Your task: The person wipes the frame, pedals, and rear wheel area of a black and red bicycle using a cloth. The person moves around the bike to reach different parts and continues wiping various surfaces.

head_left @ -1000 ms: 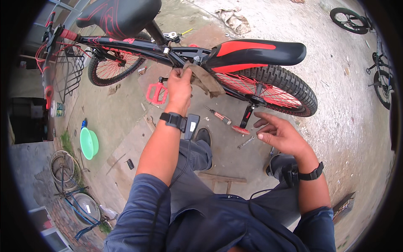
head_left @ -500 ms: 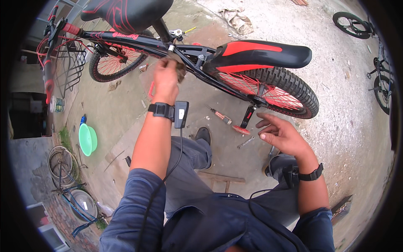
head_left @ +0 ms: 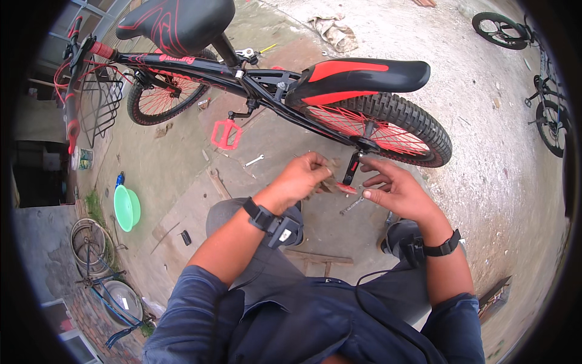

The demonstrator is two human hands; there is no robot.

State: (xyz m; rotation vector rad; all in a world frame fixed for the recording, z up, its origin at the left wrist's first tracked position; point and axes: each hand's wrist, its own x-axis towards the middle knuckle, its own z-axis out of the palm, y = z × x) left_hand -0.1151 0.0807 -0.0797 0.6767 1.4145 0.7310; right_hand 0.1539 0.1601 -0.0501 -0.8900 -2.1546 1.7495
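My left hand (head_left: 301, 177) is closed on a crumpled brown rag (head_left: 328, 178), held low beside the kickstand. My right hand (head_left: 398, 189) hangs just right of the kickstand (head_left: 351, 167), its fingers apart and nothing seen in them. The kickstand is black with a red foot and drops from near the rear wheel (head_left: 403, 124). Above both hands stands a black and red bicycle (head_left: 270, 91), with a red rear mudguard. Its red pedal (head_left: 227, 134) shows to the left of my left hand.
On the ground lie a small wrench (head_left: 254, 161), a bigger wrench (head_left: 219, 182) and another wrench (head_left: 353, 206) below the kickstand. A green basin (head_left: 127, 208) and old wheel rims (head_left: 91, 242) sit at left. A second bicycle (head_left: 548, 109) stands far right.
My left hand has come down and right from the frame below the seat to the kickstand, with the rag. The pedal it hid now shows. My right hand has barely moved.
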